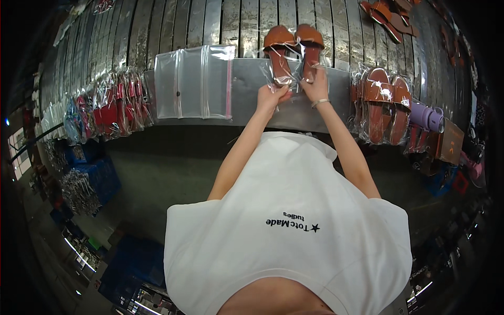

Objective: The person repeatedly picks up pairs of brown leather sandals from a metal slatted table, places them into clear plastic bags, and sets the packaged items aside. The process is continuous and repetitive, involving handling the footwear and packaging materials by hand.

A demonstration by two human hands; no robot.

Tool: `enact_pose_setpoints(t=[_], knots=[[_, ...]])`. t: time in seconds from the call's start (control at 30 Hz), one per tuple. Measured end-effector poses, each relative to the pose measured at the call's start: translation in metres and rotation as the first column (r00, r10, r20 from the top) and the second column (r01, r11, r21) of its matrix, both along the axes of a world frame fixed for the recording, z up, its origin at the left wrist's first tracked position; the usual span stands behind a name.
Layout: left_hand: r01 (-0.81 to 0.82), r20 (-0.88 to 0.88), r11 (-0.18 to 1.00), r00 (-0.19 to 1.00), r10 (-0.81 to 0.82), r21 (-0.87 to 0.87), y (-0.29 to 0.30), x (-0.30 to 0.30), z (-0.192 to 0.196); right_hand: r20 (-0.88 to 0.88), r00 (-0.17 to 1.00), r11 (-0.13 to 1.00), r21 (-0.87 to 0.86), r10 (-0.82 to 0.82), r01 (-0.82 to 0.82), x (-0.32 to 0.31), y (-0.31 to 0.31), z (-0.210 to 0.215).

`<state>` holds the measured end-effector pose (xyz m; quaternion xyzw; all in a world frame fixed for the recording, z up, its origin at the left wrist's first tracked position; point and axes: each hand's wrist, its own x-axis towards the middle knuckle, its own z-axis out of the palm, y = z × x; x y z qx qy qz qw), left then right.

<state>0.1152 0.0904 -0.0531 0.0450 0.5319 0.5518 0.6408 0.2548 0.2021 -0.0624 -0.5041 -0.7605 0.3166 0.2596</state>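
Note:
A pair of brown slide sandals (280, 59) lies side by side at the conveyor's near edge, toes pointing away, with clear plastic bagging around them. My left hand (271, 98) pinches the plastic bag (284, 82) by the heel of the left sandal. Around the heel end of the right sandal (310, 55), my right hand (316, 88) is closed, the plastic lying under its fingers. To the left, a stack of flat clear plastic bags (193, 84) rests on the grey metal ledge (247, 79).
Bagged brown sandals (379, 105) stand upright right of the ledge, near a purple tumbler (426, 116). Bagged red items (121, 102) line the left end. Loose orange-brown sandals (388, 18) lie on the slatted conveyor (210, 23) at the far right. Blue crates (100, 176) sit lower left.

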Motion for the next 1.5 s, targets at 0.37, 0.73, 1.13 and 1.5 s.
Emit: enact_pose_setpoints(t=[0.37, 0.73, 1.13, 1.5], knots=[[0.143, -0.24, 0.98, 0.955, -0.173, -0.138, -0.044, -0.016, 0.035, 0.22, 0.72, 0.75, -0.111, 0.658, -0.652, -0.031, -0.069, 0.054], [0.32, -0.888, 0.946, 0.446, -0.113, 0.04, -0.082, -0.068, 0.021, 0.235, 0.96, 0.94, -0.336, 0.15, -0.064, 0.16, -0.085, 0.047], [0.396, -0.082, 0.916, 0.913, -0.401, -0.07, 0.072, -0.079, 0.099, -0.322, 0.534, 0.244, -0.946, -0.782, -0.214, 0.056, 0.012, 0.096], [0.502, -0.54, 0.781, 0.801, -0.258, 0.373, 0.401, 0.053, 0.188, -0.574, -0.352, 0.556, -0.815, -0.739, 0.163, 0.077, 0.04, 0.115]])
